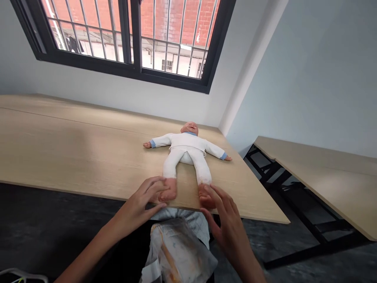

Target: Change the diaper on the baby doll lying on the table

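A baby doll [188,147] in a white outfit with blue cuffs and collar lies on its back on the wooden table [103,157], arms spread and feet towards the near edge. My left hand [145,198] is beside the doll's foot on the left, fingers apart and fingertips at its ankle. At the other foot, my right hand [222,208] has its fingers apart, with the fingertips against the foot's outer side. Neither hand is wrapped round a foot.
Below the near table edge, a crumpled plastic bag [182,251] rests around my lap. A second table [324,169] with black legs stands at the right. Behind the doll are a wall and a barred window [135,68].
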A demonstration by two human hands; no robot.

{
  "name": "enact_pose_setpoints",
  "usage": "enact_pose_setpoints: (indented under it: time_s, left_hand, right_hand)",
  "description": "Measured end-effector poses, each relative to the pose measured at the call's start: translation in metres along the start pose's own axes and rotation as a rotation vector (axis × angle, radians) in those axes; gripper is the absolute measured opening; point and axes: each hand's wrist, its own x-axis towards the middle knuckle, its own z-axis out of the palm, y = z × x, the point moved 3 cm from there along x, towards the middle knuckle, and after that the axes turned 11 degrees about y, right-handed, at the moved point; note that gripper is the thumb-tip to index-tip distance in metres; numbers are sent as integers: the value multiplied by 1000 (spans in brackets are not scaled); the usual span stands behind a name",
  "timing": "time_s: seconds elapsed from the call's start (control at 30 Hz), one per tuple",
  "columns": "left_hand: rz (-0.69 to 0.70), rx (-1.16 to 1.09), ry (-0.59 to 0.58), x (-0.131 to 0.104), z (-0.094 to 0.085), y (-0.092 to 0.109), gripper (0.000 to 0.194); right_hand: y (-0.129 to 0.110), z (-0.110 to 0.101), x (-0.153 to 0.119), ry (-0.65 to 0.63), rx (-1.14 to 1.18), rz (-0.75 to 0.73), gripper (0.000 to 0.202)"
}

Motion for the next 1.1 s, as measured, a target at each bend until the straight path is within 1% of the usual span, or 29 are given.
enact_pose_setpoints:
  time_s: [0.03, 0.07, 0.1, 0.13, 0.17, 0.2, 0.23, 0.27, 0.3, 0.33, 0.43, 0.6, 0.63, 0.7, 0.77, 0.83, 0.9, 0.97, 1.03, 1.07, 1.1]
  left_hand:
    - [15, -17, 45, -6, -3, 5, 22]
    - [21, -43, 65, -13, -5, 10, 16]
    - [13, -75, 46, -20, -5, 13, 12]
    - [-6, -108, -16, -27, -3, 15, 11]
    - [-33, -138, -111, -34, 1, 15, 12]
    - [-64, -163, -219, -41, 6, 14, 13]
    - [-92, -181, -316, -47, 11, 12, 14]
    - [-116, -191, -385, -52, 15, 10, 15]
    - [-136, -194, -422, -55, 19, 7, 17]
    - [-154, -191, -442, -57, 23, 5, 21]
    - [-181, -183, -494, -56, 33, 3, 38]
    - [-145, -187, -568, -49, 43, 13, 60]
    - [-152, -184, -572, -48, 44, 15, 63]
    - [-173, -182, -567, -48, 44, 18, 64]
    - [-204, -188, -545, -47, 44, 22, 64]
    - [-250, -226, -484, -45, 42, 26, 64]
    - [-283, -291, -385, -40, 39, 32, 55]
    - [-274, -347, -294, -32, 34, 40, 39]
    - [-278, -385, -208, -23, 28, 47, 25]
    - [-304, -404, -145, -17, 23, 50, 22]
    - [-344, -427, -72, -11, 18, 52, 23]
  right_hand:
    - [-6, -6, -6, -24, 32, -19, 53]
    - [-9, -11, -13, -86, 71, -36, 48]
    - [-11, -14, -22, -186, 114, -44, 44]
    - [-11, -15, -32, -315, 154, -36, 42]
    - [-8, -13, -43, -455, 184, -10, 45]
    - [-4, -10, -54, -585, 200, 34, 52]
    - [1, -5, -65, -686, 200, 88, 62]
    - [5, 1, -75, -752, 193, 140, 73]
    - [9, 7, -82, -781, 185, 179, 82]
    - [11, 13, -87, -788, 187, 195, 86]
    - [5, 28, -92, -757, 227, 155, 82]
    - [-9, 51, -84, -748, 240, 48, 80]
    - [-9, 54, -83, -739, 236, 44, 76]
    - [-10, 57, -79, -695, 221, 70, 62]
    - [-13, 51, -71, -590, 240, 106, 47]
    - [-22, 36, -58, -404, 322, 99, 42]
    - [-35, 17, -41, -206, 427, 53, 43]
    - [-46, 2, -22, -75, 483, 34, 41]
    - [-53, -6, -6, 33, 450, 61, 33]
    - [-54, -8, 1, 87, 402, 76, 30]
    - [-54, -9, 6, 126, 345, 88, 31]
